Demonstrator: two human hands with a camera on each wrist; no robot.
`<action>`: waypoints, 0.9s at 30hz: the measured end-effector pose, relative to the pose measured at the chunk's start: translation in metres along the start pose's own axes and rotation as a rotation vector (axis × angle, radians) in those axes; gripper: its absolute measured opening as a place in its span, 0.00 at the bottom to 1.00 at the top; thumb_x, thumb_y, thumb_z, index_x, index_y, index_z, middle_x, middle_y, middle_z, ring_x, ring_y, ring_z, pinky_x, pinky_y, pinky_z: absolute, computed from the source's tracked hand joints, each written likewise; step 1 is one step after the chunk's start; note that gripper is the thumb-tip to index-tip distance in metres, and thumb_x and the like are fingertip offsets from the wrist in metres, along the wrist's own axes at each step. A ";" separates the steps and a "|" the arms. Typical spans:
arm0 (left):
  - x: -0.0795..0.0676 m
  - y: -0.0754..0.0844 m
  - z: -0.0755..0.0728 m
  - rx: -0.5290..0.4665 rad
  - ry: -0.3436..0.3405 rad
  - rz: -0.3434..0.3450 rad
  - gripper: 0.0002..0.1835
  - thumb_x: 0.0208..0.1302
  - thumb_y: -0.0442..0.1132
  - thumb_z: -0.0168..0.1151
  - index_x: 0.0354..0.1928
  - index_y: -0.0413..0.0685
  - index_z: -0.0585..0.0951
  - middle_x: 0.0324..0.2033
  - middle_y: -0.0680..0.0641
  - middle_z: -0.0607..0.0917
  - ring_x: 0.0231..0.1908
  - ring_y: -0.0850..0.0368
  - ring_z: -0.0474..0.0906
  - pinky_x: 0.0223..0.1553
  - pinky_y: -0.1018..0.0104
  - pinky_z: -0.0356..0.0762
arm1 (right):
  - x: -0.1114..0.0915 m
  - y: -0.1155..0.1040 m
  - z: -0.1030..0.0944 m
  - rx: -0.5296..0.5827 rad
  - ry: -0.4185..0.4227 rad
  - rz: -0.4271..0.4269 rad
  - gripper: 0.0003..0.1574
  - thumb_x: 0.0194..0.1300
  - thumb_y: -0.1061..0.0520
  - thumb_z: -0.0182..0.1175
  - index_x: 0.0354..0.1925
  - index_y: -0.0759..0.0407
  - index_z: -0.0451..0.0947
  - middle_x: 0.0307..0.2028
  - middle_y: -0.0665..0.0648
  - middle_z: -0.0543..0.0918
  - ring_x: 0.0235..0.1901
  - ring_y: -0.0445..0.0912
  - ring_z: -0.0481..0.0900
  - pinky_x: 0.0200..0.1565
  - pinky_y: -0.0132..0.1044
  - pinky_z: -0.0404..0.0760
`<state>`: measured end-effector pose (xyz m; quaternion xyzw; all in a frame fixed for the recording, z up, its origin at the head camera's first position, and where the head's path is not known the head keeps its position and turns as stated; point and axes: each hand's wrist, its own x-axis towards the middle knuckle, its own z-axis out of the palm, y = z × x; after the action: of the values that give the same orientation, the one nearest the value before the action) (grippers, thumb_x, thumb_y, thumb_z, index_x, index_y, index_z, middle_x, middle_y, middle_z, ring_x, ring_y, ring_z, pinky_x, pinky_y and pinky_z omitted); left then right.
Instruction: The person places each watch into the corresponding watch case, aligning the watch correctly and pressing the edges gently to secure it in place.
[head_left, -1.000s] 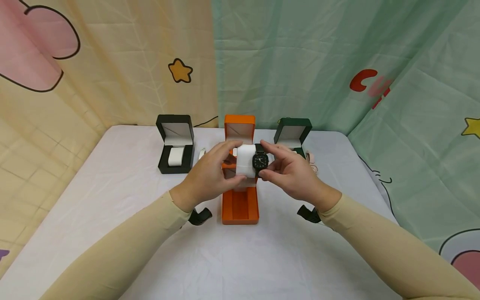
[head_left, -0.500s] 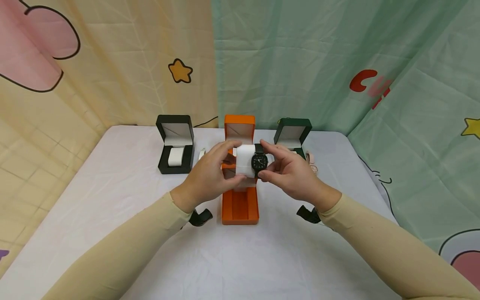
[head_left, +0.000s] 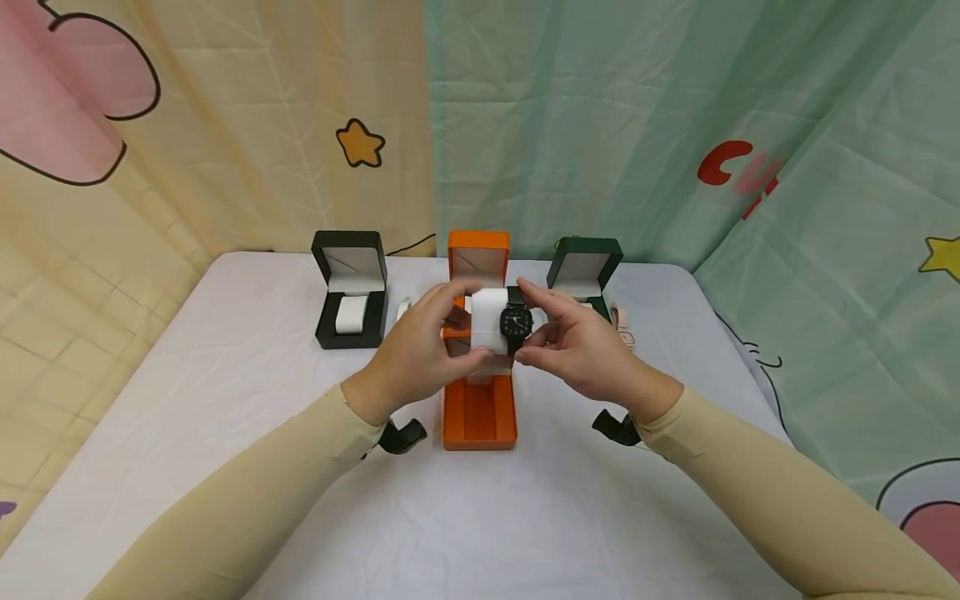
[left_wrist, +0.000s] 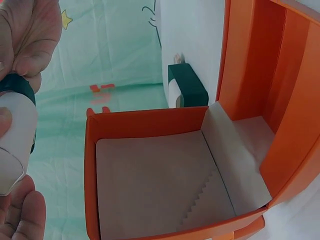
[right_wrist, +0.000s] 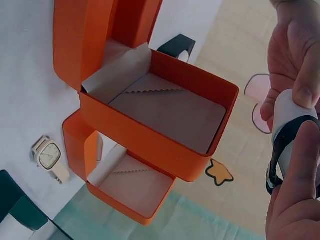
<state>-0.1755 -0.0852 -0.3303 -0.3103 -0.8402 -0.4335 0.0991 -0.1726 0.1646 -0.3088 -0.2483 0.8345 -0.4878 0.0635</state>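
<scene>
Above the nearer orange box [head_left: 480, 423], my left hand [head_left: 416, 346] grips a white watch cushion [head_left: 488, 320] between thumb and fingers. A wristwatch [head_left: 516, 322] with a black dial and black strap sits round the cushion's right end. With thumb and index finger at the strap's upper and lower edges, my right hand [head_left: 588, 346] pinches the watch. The strap [right_wrist: 284, 135] loops round the cushion in the right wrist view. In the left wrist view, the cushion [left_wrist: 19, 127] shows past the fingers. The box stands with its lid up and its tray bare, lid partly behind the hands.
Behind stand an open black box [head_left: 351, 337] with a white cushion, a second orange box [head_left: 480, 239] and an open green box [head_left: 590, 244]. A beige watch [right_wrist: 49, 154] lies near the green box. A curtain [head_left: 480, 125] hangs behind the white table [head_left: 480, 533].
The watch has slid slightly left along the cushion, the right hand's fingertips moving with it. The left hand and the boxes have stayed in place.
</scene>
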 end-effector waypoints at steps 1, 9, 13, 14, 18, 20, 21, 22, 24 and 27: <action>0.000 0.000 0.000 -0.002 -0.003 -0.002 0.40 0.59 0.34 0.79 0.71 0.45 0.69 0.60 0.43 0.78 0.49 0.53 0.83 0.47 0.64 0.89 | 0.000 0.000 0.001 -0.004 0.000 0.002 0.58 0.63 0.71 0.71 0.83 0.53 0.56 0.72 0.62 0.69 0.41 0.49 0.86 0.44 0.28 0.87; 0.000 -0.004 -0.002 -0.006 -0.023 0.013 0.41 0.60 0.34 0.79 0.72 0.44 0.68 0.62 0.43 0.78 0.49 0.53 0.85 0.49 0.60 0.90 | 0.001 0.002 0.002 -0.067 0.020 -0.020 0.57 0.63 0.70 0.72 0.82 0.54 0.58 0.69 0.62 0.73 0.42 0.48 0.87 0.45 0.28 0.87; 0.001 -0.003 -0.003 0.005 -0.016 0.016 0.41 0.60 0.35 0.79 0.72 0.43 0.68 0.62 0.43 0.78 0.48 0.52 0.85 0.49 0.60 0.90 | 0.001 0.003 0.001 -0.113 0.019 -0.044 0.57 0.64 0.68 0.72 0.83 0.51 0.57 0.63 0.62 0.78 0.43 0.48 0.88 0.49 0.34 0.89; 0.002 -0.002 -0.003 0.004 -0.017 0.017 0.40 0.60 0.34 0.79 0.72 0.43 0.68 0.62 0.43 0.77 0.48 0.52 0.85 0.49 0.60 0.90 | 0.001 0.003 0.001 -0.126 0.018 -0.051 0.56 0.65 0.67 0.72 0.83 0.51 0.57 0.62 0.62 0.80 0.44 0.49 0.88 0.50 0.36 0.89; 0.002 -0.001 -0.002 0.017 -0.015 0.026 0.39 0.60 0.34 0.78 0.71 0.42 0.69 0.63 0.42 0.77 0.48 0.52 0.85 0.48 0.60 0.90 | 0.000 0.003 0.003 -0.167 0.017 -0.063 0.56 0.66 0.66 0.71 0.83 0.51 0.55 0.59 0.62 0.86 0.49 0.50 0.88 0.55 0.44 0.88; 0.002 0.000 -0.002 0.023 -0.012 0.024 0.39 0.60 0.34 0.78 0.71 0.43 0.69 0.63 0.42 0.76 0.48 0.52 0.84 0.49 0.59 0.90 | 0.000 0.003 0.004 -0.194 0.018 -0.062 0.54 0.67 0.65 0.71 0.83 0.52 0.56 0.56 0.61 0.88 0.48 0.49 0.88 0.53 0.42 0.89; 0.002 0.000 -0.002 0.024 -0.009 0.022 0.39 0.60 0.34 0.78 0.71 0.42 0.69 0.63 0.42 0.77 0.48 0.52 0.84 0.49 0.58 0.90 | 0.000 0.002 0.005 -0.203 0.020 -0.060 0.55 0.67 0.65 0.71 0.83 0.52 0.55 0.52 0.60 0.89 0.46 0.48 0.88 0.52 0.41 0.89; 0.002 -0.001 -0.002 0.024 -0.007 0.018 0.39 0.60 0.34 0.78 0.71 0.42 0.69 0.63 0.42 0.77 0.48 0.52 0.84 0.49 0.59 0.90 | 0.000 0.002 0.005 -0.206 0.020 -0.059 0.56 0.67 0.66 0.70 0.84 0.52 0.54 0.49 0.60 0.89 0.44 0.47 0.88 0.50 0.40 0.89; 0.002 -0.001 -0.002 0.025 -0.003 0.013 0.39 0.60 0.34 0.78 0.71 0.43 0.69 0.62 0.43 0.77 0.48 0.52 0.85 0.48 0.61 0.90 | -0.001 0.002 0.005 -0.215 0.020 -0.056 0.57 0.68 0.66 0.70 0.84 0.50 0.51 0.42 0.58 0.89 0.39 0.46 0.85 0.46 0.36 0.89; 0.002 -0.002 -0.002 0.014 -0.008 0.013 0.40 0.60 0.33 0.78 0.71 0.43 0.69 0.63 0.43 0.76 0.48 0.52 0.85 0.47 0.65 0.89 | -0.001 0.001 0.005 -0.232 0.025 -0.054 0.61 0.68 0.65 0.70 0.86 0.48 0.46 0.33 0.54 0.86 0.33 0.45 0.81 0.39 0.33 0.85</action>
<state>-0.1781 -0.0863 -0.3297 -0.3166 -0.8416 -0.4258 0.1007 -0.1705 0.1615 -0.3127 -0.2703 0.8790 -0.3927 0.0109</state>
